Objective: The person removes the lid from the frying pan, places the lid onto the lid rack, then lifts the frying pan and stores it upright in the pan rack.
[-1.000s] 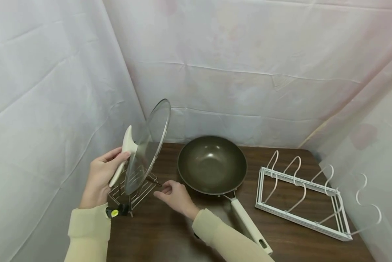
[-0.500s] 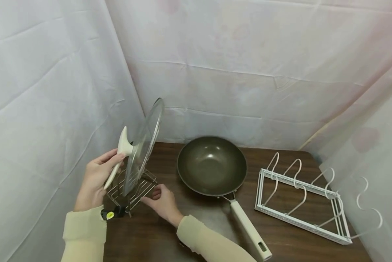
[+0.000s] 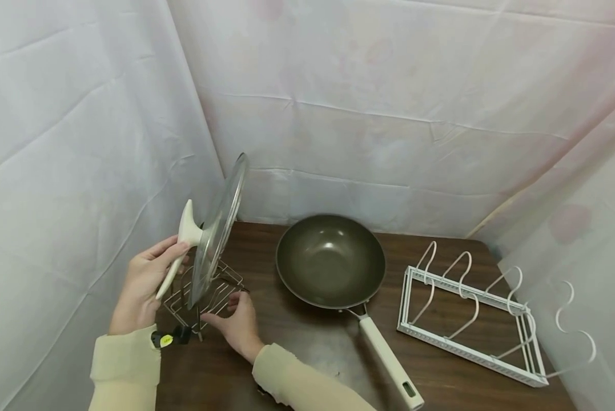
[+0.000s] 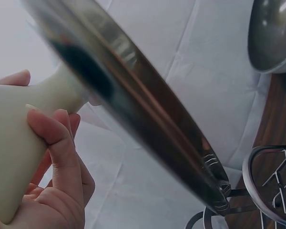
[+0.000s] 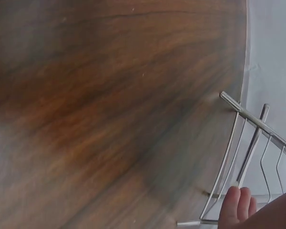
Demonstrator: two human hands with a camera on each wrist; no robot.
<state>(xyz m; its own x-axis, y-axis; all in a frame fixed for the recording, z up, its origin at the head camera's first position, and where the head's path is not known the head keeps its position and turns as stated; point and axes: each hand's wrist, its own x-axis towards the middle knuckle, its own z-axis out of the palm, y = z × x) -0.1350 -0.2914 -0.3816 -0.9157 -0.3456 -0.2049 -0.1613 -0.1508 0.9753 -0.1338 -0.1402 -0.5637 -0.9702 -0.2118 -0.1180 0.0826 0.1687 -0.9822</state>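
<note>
My left hand (image 3: pixel 145 279) grips the cream handle (image 3: pixel 188 228) of a glass pan lid (image 3: pixel 220 228). The lid stands nearly upright, its clear disc facing right. In the left wrist view, the lid's lower rim (image 4: pixel 219 202) is among the metal loops (image 4: pixel 257 181) of a small wire rack (image 3: pixel 220 297). Whether the rim bears on the rack is hard to tell. My right hand (image 3: pixel 240 328) holds the rack's near right side, thumb towards the front and fingers farther back. In the right wrist view, its fingertips (image 5: pixel 236 195) meet a rod of that rack.
A dark wok (image 3: pixel 330 260) with a cream handle (image 3: pixel 389 359) sits mid-table, its handle pointing to the front right. On the right lies a white pan rack (image 3: pixel 471 319) with several curved wire dividers. White curtains (image 3: pixel 348 142) hang behind and at both sides of the brown table (image 3: pixel 297 348).
The lid has shifted left and turned more edge-on, down at the wire rack, with my left hand. My right hand has slid left along the rack's side. The wok stays put.
</note>
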